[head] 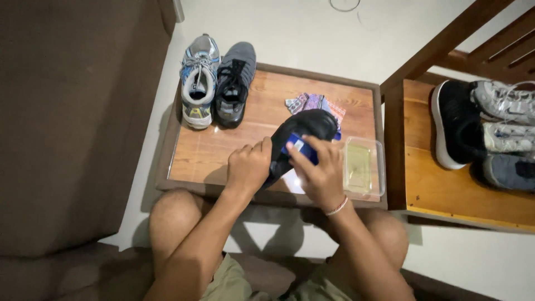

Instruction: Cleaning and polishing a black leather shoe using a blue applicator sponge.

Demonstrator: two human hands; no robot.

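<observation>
While the person sat with bare knees drawn up to a low wooden tray table [223, 147], the left hand [249, 166] was curled tight around the heel end of a glossy black leather shoe [304, 134], holding it tilted up off the tabletop near the front edge. Pressed against the side of that shoe was the right hand [317, 173], a thin pale bracelet at its wrist, its fingers closed over a small blue pad or cloth [298, 147]; I could not tell quite what that blue piece was. Just beside the right hand, at the table's right front corner, stood a clear rectangular plastic container [363, 166] with something yellowish inside. Behind the shoe lay a patterned purple and white cloth [313, 103], partly hidden by the toe. Further back, at the table's left rear corner, a grey and blue laced trainer [199, 81] and a dark grey laced trainer [236, 83] stood side by side, touching. Well apart to the right, a wooden bench [446, 192] carried a black shoe with a white sole [454, 125] and several grey sports shoes [508, 134] crowded together. A brown upholstered sofa [72, 122] filled the left side.
</observation>
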